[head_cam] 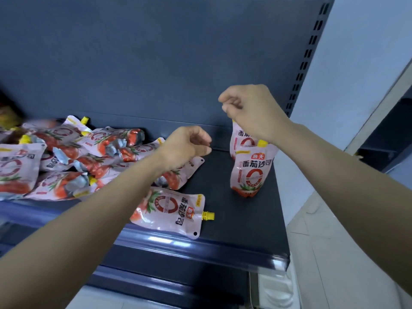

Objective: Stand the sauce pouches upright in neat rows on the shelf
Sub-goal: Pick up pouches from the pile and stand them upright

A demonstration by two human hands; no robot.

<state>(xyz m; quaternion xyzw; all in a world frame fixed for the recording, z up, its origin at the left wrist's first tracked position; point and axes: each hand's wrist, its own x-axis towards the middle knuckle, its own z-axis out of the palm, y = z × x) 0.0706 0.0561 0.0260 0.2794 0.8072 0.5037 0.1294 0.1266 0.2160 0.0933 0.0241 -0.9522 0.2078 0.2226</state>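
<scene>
Pink rear upright pouch (pixel 237 135) just beneath right hand (pixel 249 108), fingers curled, gripping nothing. Left hand (pixel 187 146) loosely curled, empty, above edge of heap (pixel 89 152) of lying pouches. Front upright pouch (pixel 252 172) standing just before rear one, right end of dark shelf (pixel 245 221); flat pouch (pixel 171 210) near front edge.

Front pouch (pixel 250 172) and rear pouch (pixel 240 139) are standing upright at the right end of the shelf (pixel 223 179). A heap of pouches (pixel 78 157) is lying flat leftward. Left hand (pixel 187 146) and right hand (pixel 249 108) are hovering, fingers curled, gripping nothing.
</scene>
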